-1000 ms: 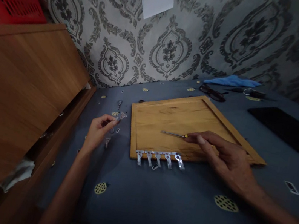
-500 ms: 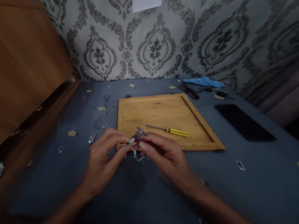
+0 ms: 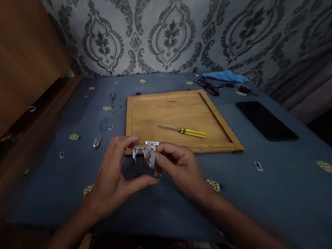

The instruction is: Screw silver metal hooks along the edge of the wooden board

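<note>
In the head view, my right hand (image 3: 182, 169) pinches a silver metal hinge (image 3: 151, 144) between thumb and fingers. Its plates and arms stick out to the left. My left hand (image 3: 114, 177) is open around the hinge's left side, thumb and fingers spread apart. Whether a left fingertip touches the metal I cannot tell. Just behind the hands lies a framed wooden panel (image 3: 169, 106). On it rests a screwdriver (image 3: 191, 132) with a yellow and black handle, its shaft pointing left.
Left of the panel lie another metal hinge piece (image 3: 97, 142), further small hardware (image 3: 112, 97) and several tiny screws. Glasses (image 3: 209, 87), a blue cloth (image 3: 226, 75), keys (image 3: 242, 87) and a black phone (image 3: 266, 121) lie at the back right. A wooden cabinet (image 3: 14, 56) borders the left side.
My left thumb and fingers have parted from their pinch. The hinge has turned and shows more of its plates, with my right hand still gripping it. The camera view has tilted downward.
</note>
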Available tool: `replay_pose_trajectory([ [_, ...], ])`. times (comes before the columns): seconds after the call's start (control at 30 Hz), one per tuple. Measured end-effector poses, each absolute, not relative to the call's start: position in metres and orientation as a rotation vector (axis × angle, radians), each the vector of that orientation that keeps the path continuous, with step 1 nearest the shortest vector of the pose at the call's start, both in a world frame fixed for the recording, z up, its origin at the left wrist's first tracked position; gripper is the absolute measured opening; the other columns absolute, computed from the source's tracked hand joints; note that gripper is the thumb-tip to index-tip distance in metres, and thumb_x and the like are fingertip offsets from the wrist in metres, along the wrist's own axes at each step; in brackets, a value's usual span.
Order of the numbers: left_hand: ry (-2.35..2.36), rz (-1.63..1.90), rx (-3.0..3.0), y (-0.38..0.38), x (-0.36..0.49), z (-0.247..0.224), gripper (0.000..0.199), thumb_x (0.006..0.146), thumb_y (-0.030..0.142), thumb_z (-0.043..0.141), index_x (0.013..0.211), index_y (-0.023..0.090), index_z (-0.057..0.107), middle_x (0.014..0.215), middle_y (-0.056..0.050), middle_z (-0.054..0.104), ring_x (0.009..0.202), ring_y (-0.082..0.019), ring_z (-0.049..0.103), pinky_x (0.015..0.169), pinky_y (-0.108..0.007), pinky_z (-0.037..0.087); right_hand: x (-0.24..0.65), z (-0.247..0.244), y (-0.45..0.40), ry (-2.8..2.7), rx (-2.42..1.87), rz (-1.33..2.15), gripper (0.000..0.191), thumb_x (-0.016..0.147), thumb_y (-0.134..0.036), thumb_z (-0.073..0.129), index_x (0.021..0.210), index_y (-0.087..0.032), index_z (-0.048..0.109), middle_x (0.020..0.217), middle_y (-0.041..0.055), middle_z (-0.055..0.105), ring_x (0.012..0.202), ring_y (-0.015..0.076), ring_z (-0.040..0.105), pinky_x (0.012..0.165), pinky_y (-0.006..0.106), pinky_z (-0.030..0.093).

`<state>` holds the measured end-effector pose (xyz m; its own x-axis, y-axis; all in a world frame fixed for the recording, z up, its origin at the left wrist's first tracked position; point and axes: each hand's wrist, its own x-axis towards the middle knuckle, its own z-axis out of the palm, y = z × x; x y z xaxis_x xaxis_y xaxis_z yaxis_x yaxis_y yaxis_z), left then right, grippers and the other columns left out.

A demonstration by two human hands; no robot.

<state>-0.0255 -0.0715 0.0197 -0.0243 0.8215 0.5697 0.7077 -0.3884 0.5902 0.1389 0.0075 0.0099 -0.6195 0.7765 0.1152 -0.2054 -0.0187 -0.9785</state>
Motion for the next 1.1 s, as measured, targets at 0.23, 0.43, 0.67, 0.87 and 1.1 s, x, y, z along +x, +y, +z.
replay_pose_trajectory([
  [0.23, 1.64, 1.198, 2.229, -0.071, -0.026, 0.015, 0.053, 0.087, 0.048, 0.074, 0.132, 0.029, 0.052, 0.12, -0.006, 0.059, 0.113, -0.023, 0.059, 0.095, -0.04, 0.051, 0.144, 0.006, 0.0, -1.598, -0.628, 1.776, 0.029, 0.084, -0.039, 0.071, 0.068, -0.017, 0.06, 0.06, -0.0041, 0.054, 0.055, 0.007, 0.049, 0.055, 0.02, 0.043],
  [0.43, 1.632, 1.156, 2.245, -0.077, -0.022, 0.006, 0.044, 0.088, 0.042, 0.073, 0.127, 0.028, 0.056, 0.116, -0.005, 0.059, 0.109, -0.022, 0.058, 0.092, -0.037, 0.052, 0.15, -0.004, -0.009, -1.679, -0.678, 1.667, 0.026, 0.088, -0.036, 0.063, 0.07, -0.018, 0.06, 0.062, -0.0035, 0.055, 0.058, 0.0084, 0.051, 0.056, 0.021, 0.041],
  [0.67, 1.646, 1.04, 2.374, -0.086, -0.017, -0.011, 0.038, 0.095, 0.04, 0.064, 0.128, 0.024, 0.054, 0.115, -0.007, 0.059, 0.108, -0.023, 0.057, 0.089, -0.036, 0.052, 0.172, -0.021, -0.037, -1.83, -0.697, 1.186, 0.016, 0.095, -0.027, 0.061, 0.082, -0.019, 0.069, 0.072, -0.0009, 0.061, 0.066, 0.0101, 0.057, 0.061, 0.023, 0.044],
  [0.87, 1.612, 0.999, 2.465, -0.081, -0.001, -0.018, 0.035, 0.096, 0.041, 0.06, 0.125, 0.022, 0.055, 0.11, -0.009, 0.06, 0.103, -0.026, 0.057, 0.088, -0.042, 0.05, 0.188, -0.03, -0.043, -1.758, -0.749, 1.288, 0.008, 0.088, -0.028, 0.072, 0.083, -0.021, 0.072, 0.076, -0.0011, 0.061, 0.07, 0.0106, 0.058, 0.063, 0.024, 0.045],
  [1.1, 1.565, 0.956, 2.551, -0.069, 0.019, -0.016, 0.039, 0.094, 0.041, 0.065, 0.126, 0.023, 0.054, 0.111, -0.01, 0.063, 0.102, -0.027, 0.058, 0.09, -0.047, 0.049, 0.209, -0.029, -0.038, -1.593, -0.786, 1.485, 0.013, 0.087, -0.03, 0.072, 0.077, -0.022, 0.073, 0.073, -0.0009, 0.059, 0.068, 0.0112, 0.053, 0.062, 0.026, 0.043],
])
